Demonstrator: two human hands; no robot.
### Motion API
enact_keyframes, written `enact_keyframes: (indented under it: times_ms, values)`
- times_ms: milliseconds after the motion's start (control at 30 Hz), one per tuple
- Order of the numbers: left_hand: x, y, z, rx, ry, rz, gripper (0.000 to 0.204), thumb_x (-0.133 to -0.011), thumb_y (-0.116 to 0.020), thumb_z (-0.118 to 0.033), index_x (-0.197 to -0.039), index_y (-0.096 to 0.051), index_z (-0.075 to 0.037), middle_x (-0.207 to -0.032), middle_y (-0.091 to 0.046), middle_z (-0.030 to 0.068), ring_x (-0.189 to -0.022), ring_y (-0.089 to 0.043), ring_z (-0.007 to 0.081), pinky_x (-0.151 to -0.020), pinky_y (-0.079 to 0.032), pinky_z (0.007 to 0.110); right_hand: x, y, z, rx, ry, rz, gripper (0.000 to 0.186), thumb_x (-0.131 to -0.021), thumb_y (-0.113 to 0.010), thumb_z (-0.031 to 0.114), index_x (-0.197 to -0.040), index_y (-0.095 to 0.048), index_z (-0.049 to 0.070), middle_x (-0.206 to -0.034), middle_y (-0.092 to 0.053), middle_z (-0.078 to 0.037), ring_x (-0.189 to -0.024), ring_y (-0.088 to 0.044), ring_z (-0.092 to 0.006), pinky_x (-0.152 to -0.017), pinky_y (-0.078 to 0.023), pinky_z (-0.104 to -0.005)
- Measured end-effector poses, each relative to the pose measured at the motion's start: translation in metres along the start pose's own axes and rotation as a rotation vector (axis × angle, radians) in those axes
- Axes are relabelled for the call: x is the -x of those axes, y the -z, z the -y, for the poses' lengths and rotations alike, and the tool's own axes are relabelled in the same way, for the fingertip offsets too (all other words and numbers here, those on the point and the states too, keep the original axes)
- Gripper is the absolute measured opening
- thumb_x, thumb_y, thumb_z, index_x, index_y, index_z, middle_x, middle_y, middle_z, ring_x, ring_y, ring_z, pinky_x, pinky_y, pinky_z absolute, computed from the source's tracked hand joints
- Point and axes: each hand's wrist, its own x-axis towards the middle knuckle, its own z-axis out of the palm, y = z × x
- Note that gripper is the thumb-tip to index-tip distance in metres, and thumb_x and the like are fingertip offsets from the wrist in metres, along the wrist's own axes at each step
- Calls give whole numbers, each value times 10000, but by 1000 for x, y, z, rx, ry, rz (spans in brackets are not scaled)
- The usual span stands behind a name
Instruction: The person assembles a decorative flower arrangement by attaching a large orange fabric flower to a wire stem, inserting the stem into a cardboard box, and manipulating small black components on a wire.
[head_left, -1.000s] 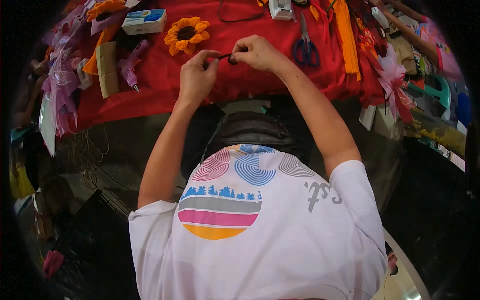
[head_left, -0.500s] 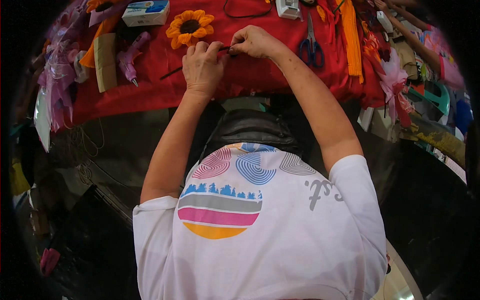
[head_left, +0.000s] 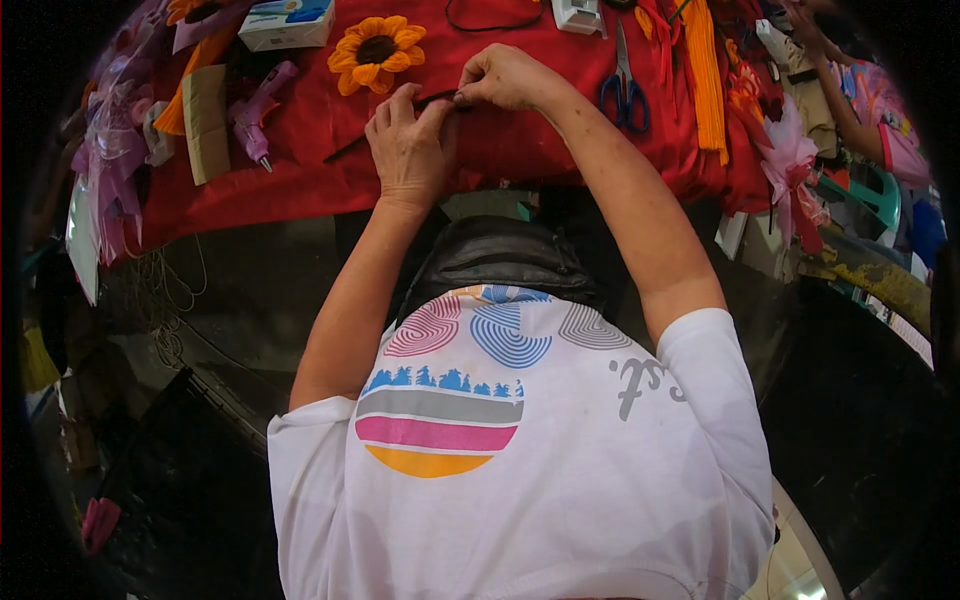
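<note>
A dark, thin pipe cleaner (head_left: 346, 149) is stretched between my two hands above the red cloth. My left hand (head_left: 410, 150) grips it with bent fingers, and one end sticks out to the lower left. Thumb and fingertips of my right hand (head_left: 505, 80) pinch the other end, close to the left thumb; the exact pinch point is partly hidden. Just beyond my left hand lies an orange fuzzy flower (head_left: 400, 50) with a dark brown centre. Scissors with dark blue handles (head_left: 624, 100) rest to the right of my right hand.
A red cloth (head_left: 300, 190) covers the table. On the left are a purple glue gun (head_left: 250, 125), a brown cardboard piece (head_left: 207, 130) and a white-blue box (head_left: 287, 28). Orange pipe cleaners (head_left: 706, 90) lie on the right. Another person's arm (head_left: 850, 110) shows at far right.
My left hand has tilted slightly and its fingers have shifted along the pipe cleaner, exposing more of it between the hands. My right hand has moved slightly up.
</note>
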Motion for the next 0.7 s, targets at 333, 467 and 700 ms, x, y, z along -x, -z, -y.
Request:
enact_keyframes:
  times_ms: [333, 467, 700]
  values:
    - [20, 5, -6, 2, -113, 76, 352, -791, -664, -209, -1137, -606, -192, -1300, -467, 110, -1178, -459, 304, -979, -349, 437, -9, 5, 4, 117, 51, 20, 218, -724, -751, 223, -830, -708, 38, -706, -665, -52, -662, -597, -141, -621, -470, -306]
    - [20, 4, -5, -2, -139, 78, 343, -796, -660, -219, -1134, -610, -190, -1307, -460, 116, -1184, -453, 304, -988, -341, 438, -11, 5, 2, 72, -5, 66, 206, -730, -746, 223, -810, -701, 39, -677, -642, -41, -606, -560, -125, -556, -443, -299]
    - [17, 5, -5, -38, -132, 115, 338, -802, -661, -253, -1131, -618, -191, -1316, -458, 110, -1197, -443, 299, -1001, -323, 444, -10, 7, 9, 119, 20, 74, 201, -731, -745, 223, -805, -699, 41, -663, -629, -35, -598, -552, -125, -544, -436, -304]
